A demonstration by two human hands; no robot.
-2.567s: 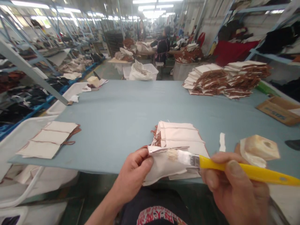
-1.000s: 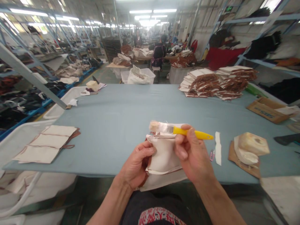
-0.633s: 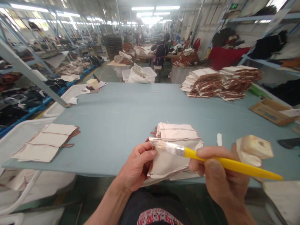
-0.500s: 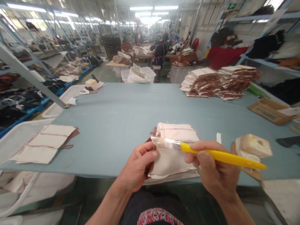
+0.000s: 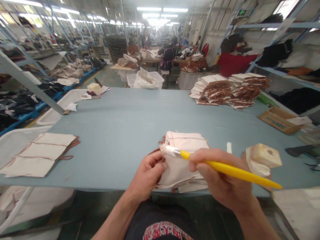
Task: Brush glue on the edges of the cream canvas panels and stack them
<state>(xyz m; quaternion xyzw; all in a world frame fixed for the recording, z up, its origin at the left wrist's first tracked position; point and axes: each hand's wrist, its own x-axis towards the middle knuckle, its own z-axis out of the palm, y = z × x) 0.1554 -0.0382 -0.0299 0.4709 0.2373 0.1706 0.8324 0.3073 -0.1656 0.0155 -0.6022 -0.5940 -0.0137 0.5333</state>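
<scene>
My left hand pinches the left edge of a cream cloth pouch lying on top of a small stack of like pouches at the table's near edge. My right hand grips a yellow-handled brush, its bristles resting on the pouch's upper left corner next to my left fingers. A pale block with a hollow in it sits on a brown scrap just right of my right hand.
The grey-blue table carries a few flat pouches at the left, tall piles of pouches with brown straps at the far right, and a cardboard box. White bins line the left side. People work at tables far behind.
The brush swept along the pouch's top edge to the left, and my right hand moved in closer to my left. My left hand kept its hold on the pouch.
</scene>
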